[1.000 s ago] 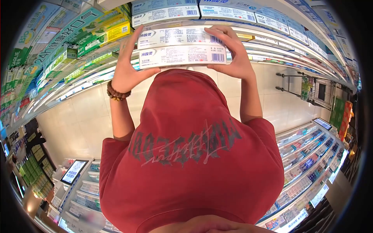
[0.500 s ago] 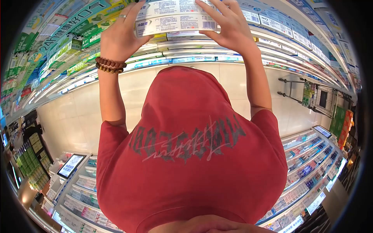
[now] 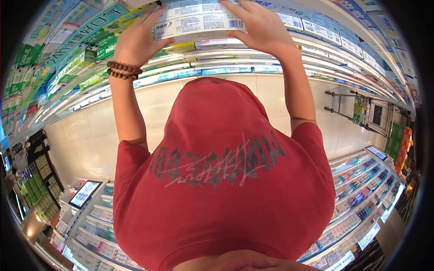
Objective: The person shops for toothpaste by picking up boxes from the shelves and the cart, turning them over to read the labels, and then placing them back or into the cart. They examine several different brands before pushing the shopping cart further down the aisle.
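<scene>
A stack of white toothpaste boxes (image 3: pixel 196 22), at least two high, sits at the top of the view with printed text and a barcode facing me. My left hand (image 3: pixel 135 43) is closed on the stack's left end, thumb below and fingers reaching up. On the right end, my right hand (image 3: pixel 262 29) grips with its thumb at the lower edge and fingers over the top. Whether the boxes rest on the shelf behind cannot be made out. Two braided or beaded bracelets (image 3: pixel 123 71) circle my left wrist.
Green Darlie boxes (image 3: pixel 68 67) fill the shelf at left. More white and blue boxes (image 3: pixel 318 31) line the shelf at right. A shopping cart (image 3: pixel 373 113) stands on the tiled floor at right. Behind me are stocked display shelves (image 3: pixel 357 198) and a small screen (image 3: pixel 84 193).
Both hands and the box stack have shifted slightly left and upward. The right hand has tipped further inward over its end of the stack. The grip remains.
</scene>
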Motion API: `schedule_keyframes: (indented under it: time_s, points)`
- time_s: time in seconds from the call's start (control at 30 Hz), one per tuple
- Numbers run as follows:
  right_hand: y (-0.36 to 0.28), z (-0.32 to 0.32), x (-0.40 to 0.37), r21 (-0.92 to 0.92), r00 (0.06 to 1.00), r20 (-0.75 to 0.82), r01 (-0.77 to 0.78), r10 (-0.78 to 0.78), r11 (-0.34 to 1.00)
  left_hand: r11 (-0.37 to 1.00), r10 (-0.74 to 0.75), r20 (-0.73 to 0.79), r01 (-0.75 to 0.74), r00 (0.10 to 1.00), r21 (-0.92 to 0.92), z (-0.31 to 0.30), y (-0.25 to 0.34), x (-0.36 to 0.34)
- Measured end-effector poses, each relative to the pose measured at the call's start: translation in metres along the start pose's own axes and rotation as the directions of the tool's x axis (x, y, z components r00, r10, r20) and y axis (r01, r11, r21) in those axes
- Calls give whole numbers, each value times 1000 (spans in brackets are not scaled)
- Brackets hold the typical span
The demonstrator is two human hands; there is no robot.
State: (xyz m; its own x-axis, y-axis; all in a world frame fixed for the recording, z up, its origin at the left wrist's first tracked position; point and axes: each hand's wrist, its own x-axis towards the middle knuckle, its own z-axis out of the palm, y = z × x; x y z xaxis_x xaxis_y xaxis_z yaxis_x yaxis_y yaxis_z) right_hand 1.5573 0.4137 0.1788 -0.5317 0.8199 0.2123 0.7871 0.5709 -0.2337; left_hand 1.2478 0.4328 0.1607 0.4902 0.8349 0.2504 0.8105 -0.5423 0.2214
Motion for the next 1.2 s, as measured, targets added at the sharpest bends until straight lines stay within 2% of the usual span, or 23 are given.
schedule_keyframes:
  time_s: [0.1, 0.3, 0.37, 0.4, 0.5, 0.6, 0.9, 1.03, 1.13, 1.2]
  points:
    - [-1, -4, 2, 4, 997, 57, -46, 45, 999, 999, -34, 41, 34, 999, 3, -2, 3, 2]
    - [-2, -9, 6, 12, 992, 102, -71, 70, 997, 1000, 8, 42, -8, 999, 10, 10, 5, 0]
    - [-2, -9, 6, 27, 993, 101, -67, 64, 997, 996, -18, 57, 23, 998, -88, 12, 5, -1]
    - [-1, -8, 6, 36, 994, 97, -60, 56, 998, 990, -30, 65, 39, 997, -136, 13, 5, -1]
    - [4, -5, 7, 65, 996, 84, -39, 33, 997, 994, 34, 24, -31, 999, -101, 15, 4, -7]
    - [8, 1, 6, 104, 997, 74, -20, 13, 994, 989, -33, 32, 37, 999, -145, 15, 12, -12]
    - [11, 11, 2, 139, 1000, 23, 10, -14, 990, 988, 38, -70, -48, 997, -147, 26, 9, -14]
    - [11, 16, 3, 159, 999, -18, 43, -41, 986, 981, -5, -58, -6, 998, -192, 23, 12, -11]
    - [10, 19, 3, 158, 1000, -27, 1, 3, 987, 981, -6, -73, -8, 997, -195, 23, 12, -8]
    - [7, 21, 1, 141, 993, -120, 10, 7, 990, 981, -21, -81, 5, 997, -193, 21, 15, -6]
